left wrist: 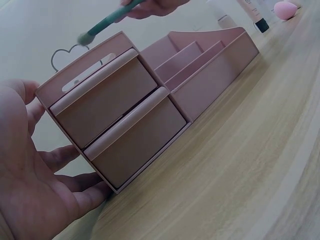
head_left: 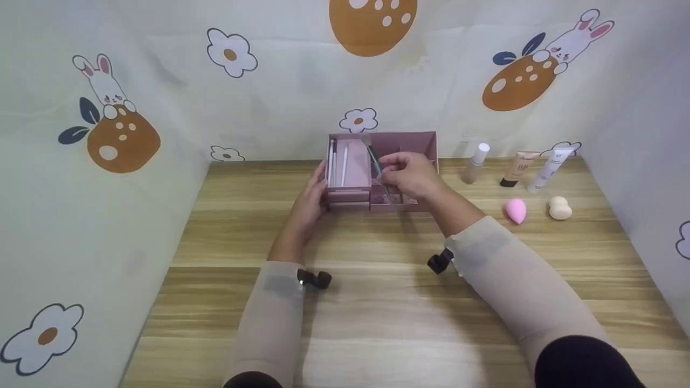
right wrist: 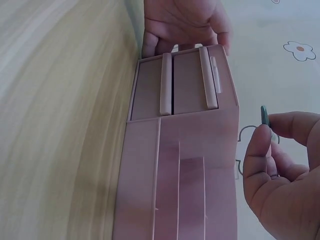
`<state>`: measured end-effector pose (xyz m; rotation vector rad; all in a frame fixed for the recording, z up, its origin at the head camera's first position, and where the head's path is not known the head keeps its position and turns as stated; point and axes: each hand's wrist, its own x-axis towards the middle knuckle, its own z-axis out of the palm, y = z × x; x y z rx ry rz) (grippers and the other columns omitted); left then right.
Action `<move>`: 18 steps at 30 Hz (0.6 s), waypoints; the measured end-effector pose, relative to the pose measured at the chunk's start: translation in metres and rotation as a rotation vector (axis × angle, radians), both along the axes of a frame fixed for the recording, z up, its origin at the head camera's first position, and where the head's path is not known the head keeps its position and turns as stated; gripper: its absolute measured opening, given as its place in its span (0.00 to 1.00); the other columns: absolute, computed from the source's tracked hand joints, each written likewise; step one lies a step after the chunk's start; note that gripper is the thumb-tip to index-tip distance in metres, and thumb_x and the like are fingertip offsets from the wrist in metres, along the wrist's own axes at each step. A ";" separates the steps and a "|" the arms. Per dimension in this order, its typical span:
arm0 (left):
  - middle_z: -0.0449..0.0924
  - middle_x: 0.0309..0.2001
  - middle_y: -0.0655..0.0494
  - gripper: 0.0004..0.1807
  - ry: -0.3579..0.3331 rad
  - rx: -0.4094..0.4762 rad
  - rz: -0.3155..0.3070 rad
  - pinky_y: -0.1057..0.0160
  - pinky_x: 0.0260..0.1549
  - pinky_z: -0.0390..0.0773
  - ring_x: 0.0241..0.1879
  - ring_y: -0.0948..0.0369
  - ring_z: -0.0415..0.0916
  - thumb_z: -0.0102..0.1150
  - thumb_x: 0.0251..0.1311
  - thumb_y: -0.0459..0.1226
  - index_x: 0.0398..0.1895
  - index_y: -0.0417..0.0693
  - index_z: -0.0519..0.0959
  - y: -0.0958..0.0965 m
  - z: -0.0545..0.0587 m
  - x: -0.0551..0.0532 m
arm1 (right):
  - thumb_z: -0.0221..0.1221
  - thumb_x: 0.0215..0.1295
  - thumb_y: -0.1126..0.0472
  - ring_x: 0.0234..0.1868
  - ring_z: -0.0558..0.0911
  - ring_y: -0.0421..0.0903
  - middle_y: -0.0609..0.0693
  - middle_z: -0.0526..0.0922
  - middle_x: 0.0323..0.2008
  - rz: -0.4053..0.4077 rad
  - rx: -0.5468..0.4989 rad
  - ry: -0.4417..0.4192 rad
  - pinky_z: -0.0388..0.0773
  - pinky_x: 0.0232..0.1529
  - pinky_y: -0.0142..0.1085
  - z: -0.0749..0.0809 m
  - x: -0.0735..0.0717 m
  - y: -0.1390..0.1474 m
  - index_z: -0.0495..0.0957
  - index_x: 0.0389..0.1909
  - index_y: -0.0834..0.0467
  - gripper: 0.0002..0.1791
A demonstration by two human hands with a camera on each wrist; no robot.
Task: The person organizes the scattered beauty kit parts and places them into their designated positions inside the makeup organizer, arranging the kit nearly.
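Observation:
A pink makeup organizer stands against the back wall, with two drawers on its left and open compartments on its right. My left hand rests against the organizer's left side, its fingertips touching the side panel. Above the organizer, my right hand pinches a green makeup brush between thumb and forefinger. The brush slants, its bristle end up and toward the left in the head view. Slim, light-coloured sticks, apparently brushes, lie in the top left tray.
Right of the organizer stand a white-capped bottle, a beige tube with a black cap, and a white tube. In front of them sit a pink makeup sponge and a beige one. A patterned sheet backs the wooden table.

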<state>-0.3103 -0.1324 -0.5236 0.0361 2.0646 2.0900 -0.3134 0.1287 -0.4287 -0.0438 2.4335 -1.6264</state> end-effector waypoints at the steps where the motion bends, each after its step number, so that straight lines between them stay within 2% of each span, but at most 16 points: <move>1: 0.47 0.89 0.67 0.28 -0.002 -0.002 0.002 0.40 0.80 0.65 0.85 0.46 0.56 0.39 0.83 0.53 0.82 0.90 0.57 0.000 0.000 0.000 | 0.66 0.67 0.66 0.43 0.86 0.44 0.51 0.88 0.45 -0.007 0.008 -0.006 0.87 0.45 0.35 0.001 -0.002 -0.003 0.85 0.60 0.58 0.20; 6: 0.45 0.89 0.66 0.28 -0.006 0.006 0.002 0.37 0.81 0.61 0.86 0.46 0.51 0.39 0.82 0.53 0.80 0.91 0.58 0.000 0.000 0.000 | 0.67 0.67 0.65 0.46 0.86 0.45 0.52 0.88 0.47 -0.017 0.019 -0.028 0.87 0.49 0.38 0.004 -0.013 -0.017 0.86 0.59 0.57 0.20; 11: 0.43 0.89 0.65 0.28 -0.015 0.021 -0.014 0.35 0.82 0.58 0.87 0.47 0.47 0.39 0.83 0.52 0.81 0.89 0.58 0.000 -0.001 -0.001 | 0.67 0.68 0.66 0.43 0.87 0.46 0.54 0.88 0.47 -0.017 -0.022 -0.031 0.89 0.53 0.44 0.006 -0.022 -0.029 0.85 0.61 0.57 0.21; 16: 0.45 0.89 0.65 0.28 -0.013 0.027 -0.011 0.37 0.81 0.61 0.87 0.48 0.50 0.38 0.83 0.51 0.82 0.88 0.58 0.000 0.000 -0.001 | 0.68 0.67 0.67 0.43 0.86 0.45 0.53 0.88 0.46 -0.042 -0.004 0.004 0.88 0.46 0.37 0.010 -0.032 -0.040 0.86 0.61 0.57 0.21; 18: 0.44 0.89 0.65 0.28 -0.015 0.025 -0.008 0.37 0.81 0.62 0.86 0.48 0.51 0.39 0.83 0.52 0.81 0.89 0.58 0.000 0.000 -0.001 | 0.69 0.66 0.66 0.45 0.85 0.46 0.54 0.88 0.46 -0.053 0.016 0.004 0.88 0.48 0.38 0.011 -0.036 -0.044 0.86 0.60 0.56 0.21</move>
